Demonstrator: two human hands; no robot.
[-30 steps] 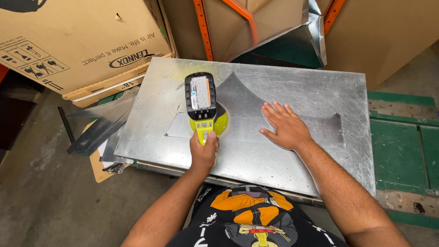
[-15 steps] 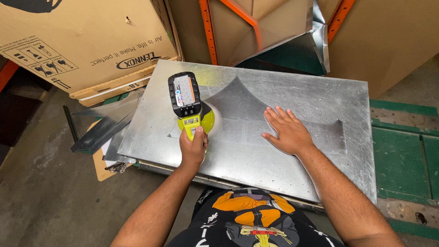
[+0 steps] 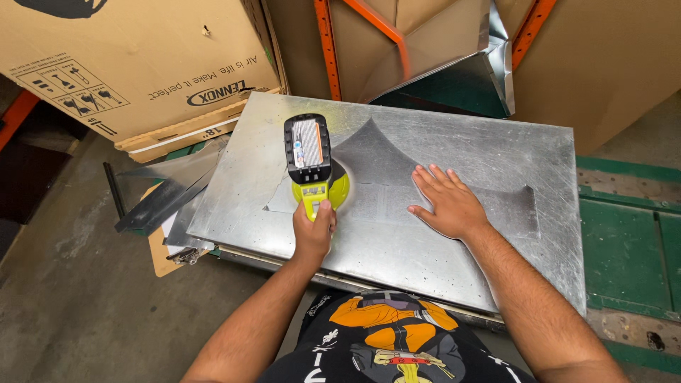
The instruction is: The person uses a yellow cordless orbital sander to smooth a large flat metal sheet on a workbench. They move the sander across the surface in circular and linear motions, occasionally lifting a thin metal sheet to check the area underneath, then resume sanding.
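Gripping yellow sander (image 3: 316, 177) in left hand (image 3: 313, 230), right hand (image 3: 443, 204) flat on metal sheet (image 3: 489, 152), cardboard box (image 3: 135, 64) behind.

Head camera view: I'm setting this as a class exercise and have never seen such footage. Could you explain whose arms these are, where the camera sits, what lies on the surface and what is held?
The picture comes from a camera worn on a person's head, looking down, so the two bare arms are that person's own. The left hand grips the handle of a yellow-green cordless power tool with a dark battery pack on top; its round base sits on a large sheet of grey metal. It looks like a sander or polisher, though the pad is hidden. The right hand lies flat on the sheet with its fingers spread, holding nothing. Behind are a big cardboard box and orange rack posts. Metal offcuts lie to the left.
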